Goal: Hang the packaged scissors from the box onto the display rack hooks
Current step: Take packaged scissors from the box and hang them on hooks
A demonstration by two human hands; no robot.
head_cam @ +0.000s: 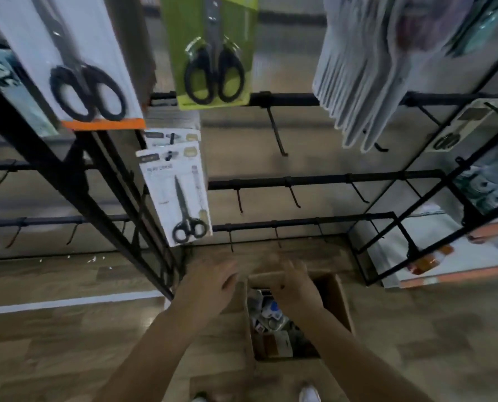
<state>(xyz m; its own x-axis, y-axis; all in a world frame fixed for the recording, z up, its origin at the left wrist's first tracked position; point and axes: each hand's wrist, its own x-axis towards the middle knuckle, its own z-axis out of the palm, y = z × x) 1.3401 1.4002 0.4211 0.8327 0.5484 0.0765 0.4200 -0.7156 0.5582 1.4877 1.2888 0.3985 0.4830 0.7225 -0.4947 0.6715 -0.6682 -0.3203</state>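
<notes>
Both hands over box, packs right below; R hand nearer, L hand beside. Grip blurry, can't tell.

At the lower centre we see the open cardboard box on the floor, jumbled packets inside. Above it the black display rack carries hooks, several bare. Packaged scissors with black handles hang left of centre on white cards.
</notes>
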